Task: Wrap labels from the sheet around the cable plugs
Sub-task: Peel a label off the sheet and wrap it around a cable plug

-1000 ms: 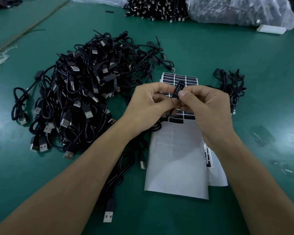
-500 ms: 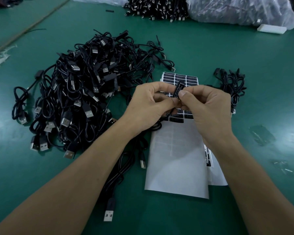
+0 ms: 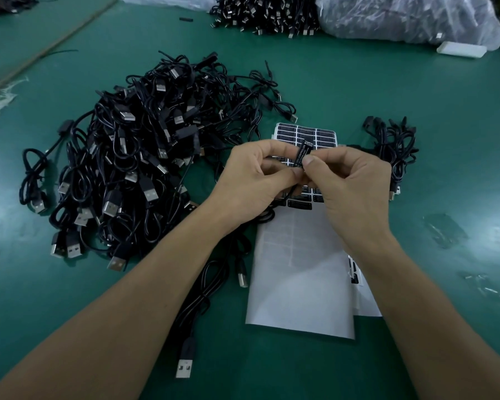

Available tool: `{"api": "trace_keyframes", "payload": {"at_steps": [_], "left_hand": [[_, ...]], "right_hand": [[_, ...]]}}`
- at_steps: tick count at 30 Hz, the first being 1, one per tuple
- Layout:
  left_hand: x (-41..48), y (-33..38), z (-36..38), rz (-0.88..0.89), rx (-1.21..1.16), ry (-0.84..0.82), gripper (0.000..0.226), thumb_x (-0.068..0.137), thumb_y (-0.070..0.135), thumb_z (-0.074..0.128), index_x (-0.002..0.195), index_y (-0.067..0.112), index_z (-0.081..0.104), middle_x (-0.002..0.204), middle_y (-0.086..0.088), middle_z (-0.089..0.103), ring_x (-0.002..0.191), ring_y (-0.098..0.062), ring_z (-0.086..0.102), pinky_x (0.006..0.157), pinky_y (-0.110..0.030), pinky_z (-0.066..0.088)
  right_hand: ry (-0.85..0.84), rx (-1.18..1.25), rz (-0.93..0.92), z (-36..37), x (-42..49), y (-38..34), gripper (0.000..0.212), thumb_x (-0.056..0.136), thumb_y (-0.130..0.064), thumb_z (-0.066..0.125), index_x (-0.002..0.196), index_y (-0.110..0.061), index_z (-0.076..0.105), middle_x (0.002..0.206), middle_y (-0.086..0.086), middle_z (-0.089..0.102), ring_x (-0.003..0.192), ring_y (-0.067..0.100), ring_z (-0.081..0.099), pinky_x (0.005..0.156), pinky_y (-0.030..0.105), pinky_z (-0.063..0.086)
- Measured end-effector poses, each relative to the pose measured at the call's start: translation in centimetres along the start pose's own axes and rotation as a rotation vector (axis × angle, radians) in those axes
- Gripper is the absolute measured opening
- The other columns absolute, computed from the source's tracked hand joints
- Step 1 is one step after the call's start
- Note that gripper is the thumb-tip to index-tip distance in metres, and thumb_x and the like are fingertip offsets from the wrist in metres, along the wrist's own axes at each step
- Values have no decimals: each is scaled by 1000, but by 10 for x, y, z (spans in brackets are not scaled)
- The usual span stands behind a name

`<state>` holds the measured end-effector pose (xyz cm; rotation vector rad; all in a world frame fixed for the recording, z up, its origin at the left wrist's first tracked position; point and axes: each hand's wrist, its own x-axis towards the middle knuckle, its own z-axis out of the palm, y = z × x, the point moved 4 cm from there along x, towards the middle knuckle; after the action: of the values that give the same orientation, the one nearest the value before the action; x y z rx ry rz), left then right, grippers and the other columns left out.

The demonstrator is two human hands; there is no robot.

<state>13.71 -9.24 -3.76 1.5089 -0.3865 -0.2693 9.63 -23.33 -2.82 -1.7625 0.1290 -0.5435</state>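
Trailing down past the near end of the sheet point(image 3: 298, 284), one cable point(image 3: 185, 366), USB end flat on the green table point(image 3: 26, 284). Over the sheet's bare white backing, fingertips meeting: left hand point(image 3: 251, 183) curled and pinching the plug, itself mostly hidden behind the fingers; right hand point(image 3: 350, 192) clamped, thumb and forefinger, on the black label point(image 3: 303, 153) standing up between the two. Wrapping step apparently under way, with the label seemingly only part-way round. Next, most likely: folding the free flap over and pressing it flat, square to the plug, without crease or skew, then laying the cable aside. Beyond the hands, unpeeled labels point(image 3: 306, 134) in rows at the sheet's far end. To the left, a big pile point(image 3: 133, 168) of black cables, presumably waiting; to the right, a small bundle point(image 3: 396, 151), possibly done. Farthest back, more cables point(image 3: 266, 13) and clear bags point(image 3: 401, 21).
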Motion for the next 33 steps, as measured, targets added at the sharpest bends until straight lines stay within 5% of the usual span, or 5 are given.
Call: {"api": "trace_keyframes", "payload": {"at_steps": [21,33], "left_hand": [[2,-1,0,0,-12,48,18,91,-9,64,107,-3,67,75,-10,72,64,-13,70,66,-24,59],[3,-3,-2,-4,2,45,16,90,-6,67,103,4,68,72,-9,71,65,-17,68,72,-34,61]], "right_hand": [[55,23,30,4,-3,4,7,80,-13,77,79,-20,74,73,0,75,72,22,73,72,38,62],[47,40,15,4,0,5,8,79,-16,77,76,-23,75,72,0,76,69,23,74,71,42,62]]}}
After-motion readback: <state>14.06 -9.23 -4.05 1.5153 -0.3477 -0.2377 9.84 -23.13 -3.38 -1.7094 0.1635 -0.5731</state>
